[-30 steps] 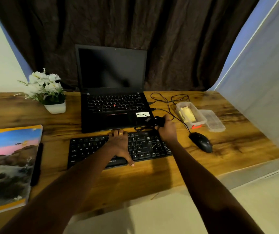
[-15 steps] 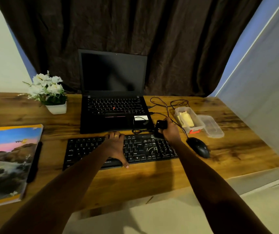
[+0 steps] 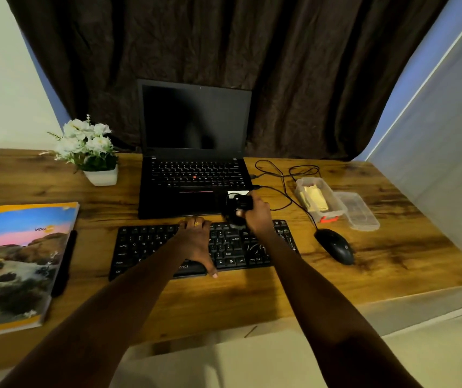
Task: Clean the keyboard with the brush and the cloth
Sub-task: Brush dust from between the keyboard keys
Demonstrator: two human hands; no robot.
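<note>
A black keyboard point(image 3: 146, 247) lies on the wooden desk point(image 3: 392, 275) in front of a laptop. My left hand point(image 3: 196, 242) rests flat on its middle, fingers spread and thumb at the front edge. My right hand point(image 3: 258, 217) is closed on a black brush point(image 3: 237, 211), whose blurred bristles point down at the keyboard's top row, right of centre. A folded yellow cloth point(image 3: 315, 197) lies in a clear plastic box point(image 3: 339, 211) to the right, touched by neither hand.
An open black laptop point(image 3: 193, 175) stands right behind the keyboard. A black mouse point(image 3: 336, 246) and its cable lie to the right, next to the box's lid point(image 3: 360, 211). On the left are a potted plant point(image 3: 89, 152), a book point(image 3: 14, 261) and a black pen point(image 3: 64, 264).
My right hand has carried the brush a little left along the keyboard's top rows. My left hand has stayed pressed on the keys. The camera has shifted slightly.
</note>
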